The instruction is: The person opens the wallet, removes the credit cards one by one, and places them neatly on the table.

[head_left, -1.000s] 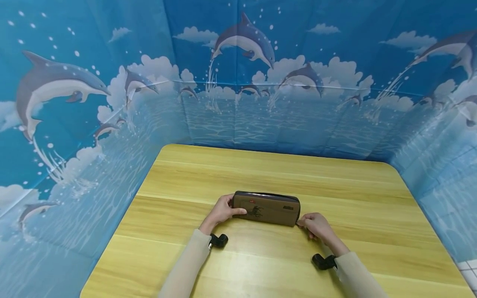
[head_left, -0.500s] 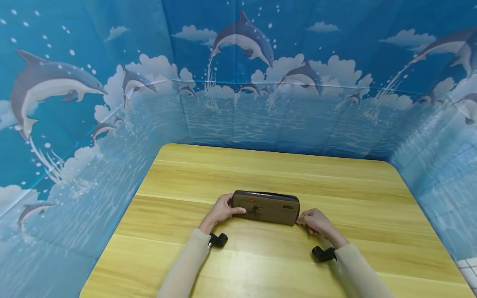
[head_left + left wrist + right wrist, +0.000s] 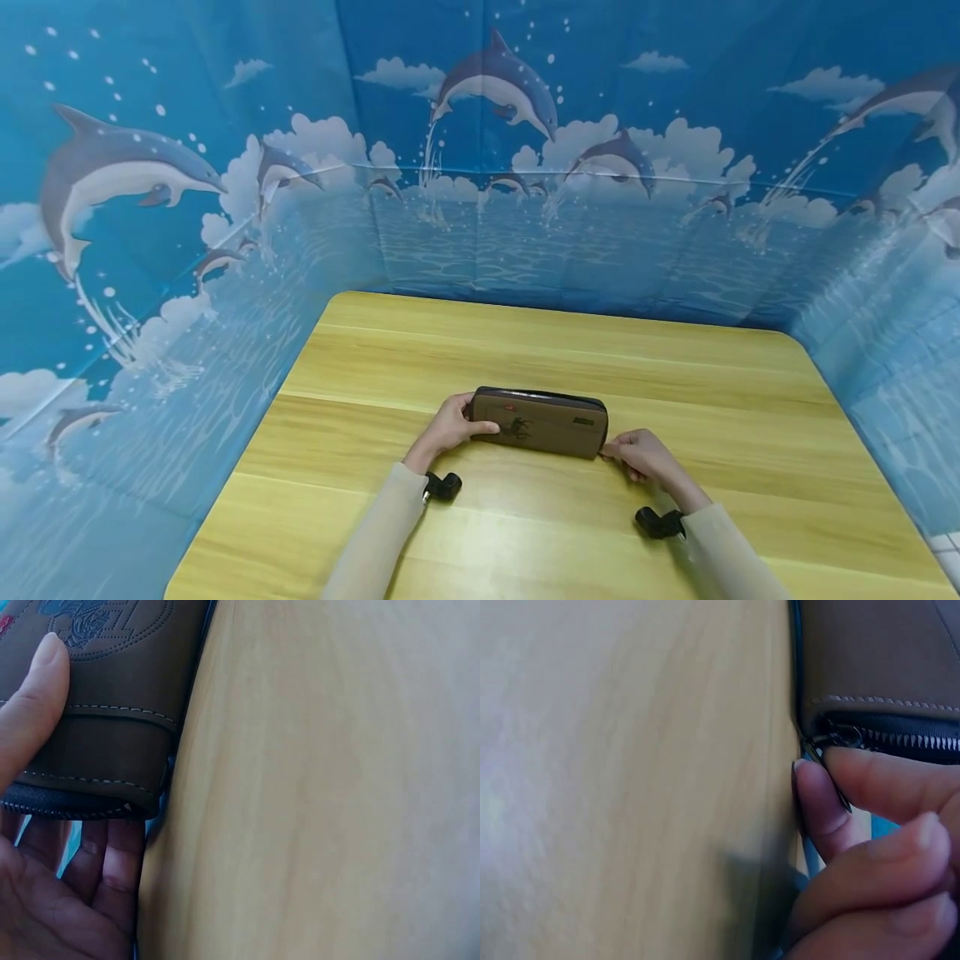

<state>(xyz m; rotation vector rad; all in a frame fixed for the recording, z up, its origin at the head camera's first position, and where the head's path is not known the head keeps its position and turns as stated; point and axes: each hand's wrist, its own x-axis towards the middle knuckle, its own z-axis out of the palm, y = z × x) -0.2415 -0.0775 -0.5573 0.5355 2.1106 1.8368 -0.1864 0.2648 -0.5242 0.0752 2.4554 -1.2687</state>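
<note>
A brown long zip wallet (image 3: pixel 547 425), with a dark embossed picture and a small red tag on its front, stands on its long edge on the table, around the middle. My left hand (image 3: pixel 453 425) grips its left end, thumb across the front and fingers behind; in the left wrist view those fingers show past the zipped end of the wallet (image 3: pixel 112 750). At the lower right corner, my right hand (image 3: pixel 641 454) pinches the metal zipper pull (image 3: pixel 836 787) between thumb and forefinger. Zipper teeth (image 3: pixel 922 741) run along the wallet's end there. Along the top edge, the zipper shows as a bright line.
A yellow wood-grain table (image 3: pixel 525 533) lies under both hands. Blue dolphin-print sheeting (image 3: pixel 450 233) hangs behind and at both sides of it. Black wrist cameras (image 3: pixel 444 486) are strapped on both forearms.
The head view shifts slightly. Both hands keep their hold at the wallet's two ends, with only a slight shift of the right hand.
</note>
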